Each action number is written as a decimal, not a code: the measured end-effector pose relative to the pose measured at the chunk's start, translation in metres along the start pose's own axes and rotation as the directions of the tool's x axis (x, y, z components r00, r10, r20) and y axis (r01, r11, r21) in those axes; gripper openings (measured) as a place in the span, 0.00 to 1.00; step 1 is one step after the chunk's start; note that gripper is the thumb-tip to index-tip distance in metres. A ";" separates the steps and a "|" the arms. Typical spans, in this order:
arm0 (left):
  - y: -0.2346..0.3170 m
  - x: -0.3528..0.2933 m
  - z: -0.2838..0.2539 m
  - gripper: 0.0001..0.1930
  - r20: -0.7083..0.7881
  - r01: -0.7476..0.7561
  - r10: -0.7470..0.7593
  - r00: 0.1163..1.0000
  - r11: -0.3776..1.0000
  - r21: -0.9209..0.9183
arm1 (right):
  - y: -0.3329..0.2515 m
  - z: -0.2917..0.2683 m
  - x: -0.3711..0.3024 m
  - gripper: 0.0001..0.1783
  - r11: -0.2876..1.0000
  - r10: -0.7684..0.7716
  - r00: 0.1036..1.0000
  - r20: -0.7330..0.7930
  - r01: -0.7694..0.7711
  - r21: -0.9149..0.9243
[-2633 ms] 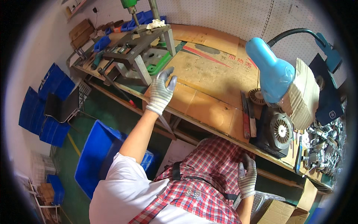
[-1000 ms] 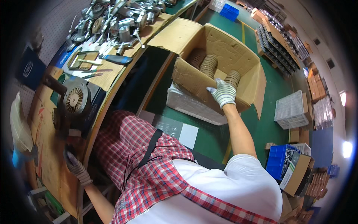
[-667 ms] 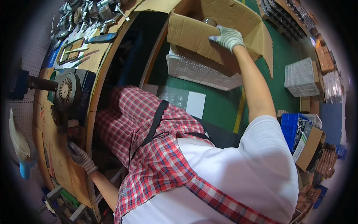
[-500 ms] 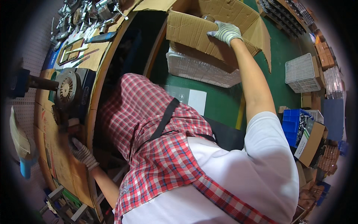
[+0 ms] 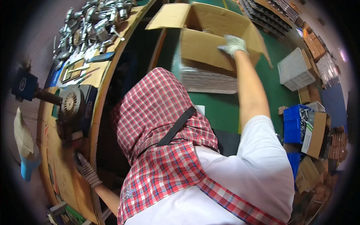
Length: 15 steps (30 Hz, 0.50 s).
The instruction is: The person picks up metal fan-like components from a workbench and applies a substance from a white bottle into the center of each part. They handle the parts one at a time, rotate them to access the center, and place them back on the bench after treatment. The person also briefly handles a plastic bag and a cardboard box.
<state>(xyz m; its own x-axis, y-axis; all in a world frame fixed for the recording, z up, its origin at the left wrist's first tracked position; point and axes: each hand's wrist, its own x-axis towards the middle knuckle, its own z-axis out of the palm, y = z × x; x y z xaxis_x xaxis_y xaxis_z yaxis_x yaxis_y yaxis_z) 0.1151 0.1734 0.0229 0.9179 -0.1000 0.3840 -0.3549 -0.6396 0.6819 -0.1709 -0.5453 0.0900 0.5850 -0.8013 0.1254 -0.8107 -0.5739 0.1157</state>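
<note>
My right hand (image 5: 236,45), in a striped glove, is at the near wall of an open cardboard box (image 5: 202,48). Its thumb and fingers are apart with nothing visible between them; whether it touches the cardboard, I cannot tell. Inside the box, a round metal part (image 5: 206,31) shows partly above the rim. At the workbench's edge, my gloved left hand (image 5: 87,171) is low, just below a dark tool base with a tan block (image 5: 77,135). Shadow hides its fingertips, so any grip is unclear. Beyond stands a round slotted metal disc (image 5: 70,102) on the bench machine.
Metal fittings (image 5: 95,26) are heaped on the bench's far end, near a blue-handled tool (image 5: 102,57). A plastic-wrapped stack (image 5: 208,82) supports the box. On the right are a white crate (image 5: 296,71) and a blue bin (image 5: 296,123) of parts.
The view has shifted, so the box and bench sit differently in the picture. My right hand has come away from the round part, lower along the box wall. My left hand stays by the bench edge.
</note>
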 end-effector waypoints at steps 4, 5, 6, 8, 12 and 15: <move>0.022 -0.009 -0.001 0.27 0.017 -0.014 0.015 1.000 1.000 -0.027 | 0.164 0.036 -0.006 0.34 0.904 0.353 0.936 -0.012 -0.344 -0.255; 0.031 -0.011 -0.001 0.29 0.018 -0.007 0.007 1.000 0.999 -0.043 | 0.181 0.034 -0.007 0.39 0.869 0.476 0.873 0.108 -0.448 -0.210; 0.030 -0.010 -0.002 0.28 0.013 -0.018 0.018 1.000 1.000 -0.011 | 0.185 0.025 -0.012 0.40 0.821 0.567 0.805 0.175 -0.533 -0.206; 0.011 -0.002 -0.004 0.26 -0.046 -0.035 0.037 0.998 0.998 0.045 | 0.190 0.013 -0.010 0.40 0.777 0.627 0.768 0.127 -0.628 -0.039; -0.003 0.009 0.003 0.25 -0.140 0.001 0.019 0.990 0.990 0.141 | 0.202 0.019 -0.011 0.37 0.752 0.651 0.757 -0.053 -0.635 0.179; 0.011 0.006 0.006 0.25 -0.202 -0.031 0.048 0.978 0.996 0.086 | 0.205 0.026 0.002 0.35 0.798 0.602 0.763 -0.237 -0.561 0.222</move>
<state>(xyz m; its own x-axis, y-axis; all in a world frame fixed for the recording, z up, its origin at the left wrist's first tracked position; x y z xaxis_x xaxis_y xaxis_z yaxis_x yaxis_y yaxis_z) 0.1175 0.1611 0.0286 0.8452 0.0258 0.5338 -0.3661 -0.6997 0.6135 -0.3366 -0.6692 0.0888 -0.0370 -0.9163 0.3988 -0.9793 -0.0462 -0.1971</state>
